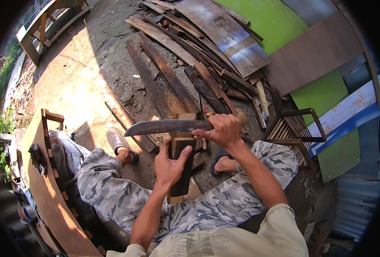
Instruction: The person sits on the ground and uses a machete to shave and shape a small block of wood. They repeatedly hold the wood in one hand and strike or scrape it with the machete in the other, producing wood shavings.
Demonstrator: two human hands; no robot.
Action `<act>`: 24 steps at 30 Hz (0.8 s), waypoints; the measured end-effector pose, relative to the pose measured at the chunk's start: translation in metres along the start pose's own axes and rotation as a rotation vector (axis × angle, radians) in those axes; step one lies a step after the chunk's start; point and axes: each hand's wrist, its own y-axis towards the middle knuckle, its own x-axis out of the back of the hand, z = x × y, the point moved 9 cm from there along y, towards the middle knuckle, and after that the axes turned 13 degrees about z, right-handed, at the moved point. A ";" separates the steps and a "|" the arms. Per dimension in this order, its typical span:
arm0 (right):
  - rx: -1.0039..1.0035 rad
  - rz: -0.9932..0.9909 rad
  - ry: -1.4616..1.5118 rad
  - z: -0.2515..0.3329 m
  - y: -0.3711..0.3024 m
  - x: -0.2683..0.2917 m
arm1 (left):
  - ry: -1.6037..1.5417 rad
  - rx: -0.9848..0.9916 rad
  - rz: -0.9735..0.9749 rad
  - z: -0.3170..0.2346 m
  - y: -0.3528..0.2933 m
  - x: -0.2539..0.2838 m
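Note:
My right hand (224, 132) is closed around the machete (164, 127) near where blade meets handle, its thumb against the blade. The light wooden handle end (241, 118) sticks out past the fingers. The dark, slightly curved blade points left and lies across the far part of a piece of wood (182, 182). This piece is dark on top with pale cut ends, and stands lengthwise between my knees. My left hand (170, 166) grips its left side, thumb on top, a short way below the blade. Whether the edge bites into the wood, I cannot tell.
Beyond my feet lie long dark planks (168, 70) and a heap of scrap wood (215, 81). Sheet panels (314, 47) lean at the right, beside a slatted wooden frame (299, 126). A curved plywood panel (48, 188) stands close at my left.

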 end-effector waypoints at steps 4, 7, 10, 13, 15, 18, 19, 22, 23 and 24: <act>0.022 -0.019 -0.006 -0.011 0.000 -0.011 | -0.054 0.035 0.008 -0.001 -0.001 -0.001; -0.243 0.039 0.063 -0.058 0.001 -0.014 | -0.083 -0.006 -0.112 0.003 -0.010 0.013; -0.832 0.065 -0.017 -0.220 -0.042 0.024 | -0.272 -0.095 -0.214 -0.011 -0.026 0.082; -0.717 0.047 0.062 -0.193 -0.029 0.043 | -0.188 0.017 -0.224 0.001 -0.006 0.103; -0.624 0.046 0.102 -0.150 -0.020 0.048 | -0.124 -0.002 -0.243 -0.005 0.004 0.084; -0.477 0.100 0.227 -0.081 -0.002 0.033 | -0.091 -0.014 -0.183 0.001 0.004 0.057; -0.419 0.114 0.204 -0.061 0.002 0.029 | -0.040 -0.030 -0.199 -0.002 0.000 0.049; -0.232 0.079 0.198 -0.013 0.008 0.021 | -0.021 -0.043 -0.091 -0.001 0.002 0.023; -0.169 0.052 0.207 -0.002 0.009 0.020 | 0.003 -0.033 -0.053 -0.003 0.002 0.016; -0.135 0.053 0.183 0.004 0.010 0.018 | 0.033 -0.040 -0.051 -0.005 0.001 0.012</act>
